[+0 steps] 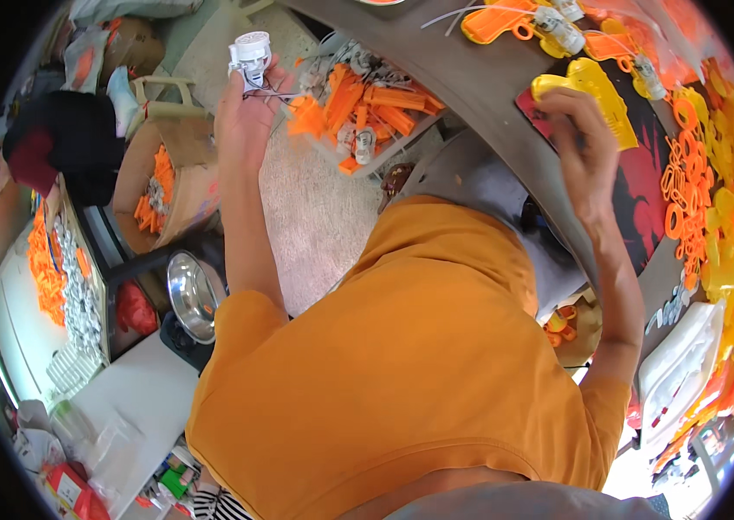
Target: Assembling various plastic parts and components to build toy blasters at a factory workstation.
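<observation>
My left hand (248,121) is raised out to the left, its fingers closed round a white plastic housing (251,61) with a round ribbed top. Thin dark wires trail from the housing past my fingers. Over the bench on the right, my right hand (582,139) hangs with its fingers loosely bent and apart. Just beyond it lies a yellow plastic shell (605,100), partly covered by my fingers; whether they touch it is hard to see. Under the shell is a dark and red mat (644,195).
A bin of orange parts (393,100) stands beside the grey bench (506,121). Orange toy guns (497,22), orange rings (688,173) and yellow parts (727,243) crowd the bench's far right. A white tray (679,373) sits nearer. Leftward are a cardboard box (189,178) and metal bowl (194,295).
</observation>
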Motion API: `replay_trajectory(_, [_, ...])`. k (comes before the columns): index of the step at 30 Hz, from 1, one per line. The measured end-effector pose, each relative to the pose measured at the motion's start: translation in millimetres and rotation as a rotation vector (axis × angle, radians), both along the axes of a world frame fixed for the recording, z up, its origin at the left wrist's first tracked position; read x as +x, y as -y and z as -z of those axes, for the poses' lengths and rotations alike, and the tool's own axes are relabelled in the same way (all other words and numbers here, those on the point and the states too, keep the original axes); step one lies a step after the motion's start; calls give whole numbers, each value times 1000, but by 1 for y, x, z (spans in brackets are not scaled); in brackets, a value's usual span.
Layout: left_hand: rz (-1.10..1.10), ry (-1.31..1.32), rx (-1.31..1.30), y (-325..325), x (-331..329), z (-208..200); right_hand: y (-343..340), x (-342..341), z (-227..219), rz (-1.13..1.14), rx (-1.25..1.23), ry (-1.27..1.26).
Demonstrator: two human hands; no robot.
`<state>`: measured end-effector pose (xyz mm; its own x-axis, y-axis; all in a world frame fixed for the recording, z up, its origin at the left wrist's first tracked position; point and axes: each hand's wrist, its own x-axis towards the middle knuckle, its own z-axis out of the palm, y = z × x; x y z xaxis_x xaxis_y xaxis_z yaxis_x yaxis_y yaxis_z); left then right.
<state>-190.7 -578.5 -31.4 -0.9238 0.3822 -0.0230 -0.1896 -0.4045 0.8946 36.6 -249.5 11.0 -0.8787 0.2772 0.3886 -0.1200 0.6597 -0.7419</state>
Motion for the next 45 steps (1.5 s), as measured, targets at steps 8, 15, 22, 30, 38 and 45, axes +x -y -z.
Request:
replay_trajectory(8, [509,97,679,-113,31,-72,49,-52,-34,-74,87,-335])
replay_trajectory(15, [651,60,439,-193,81,-104,38,-46,-45,287,474,-622])
replay_trajectory(22, [722,36,441,-234,127,-120,-6,-23,-43,429,735,-641])
replay_trajectory(30, [862,105,531,-263,139,-128,-32,3,-60,308,475,-512])
replay_trajectory(38, [818,66,504,-283,150,-130,-56,14,-71,221,-28,-489])
replay_trajectory(45, [406,-796,39,-294,130,-153,-93,43,-95,64,-549,-265])
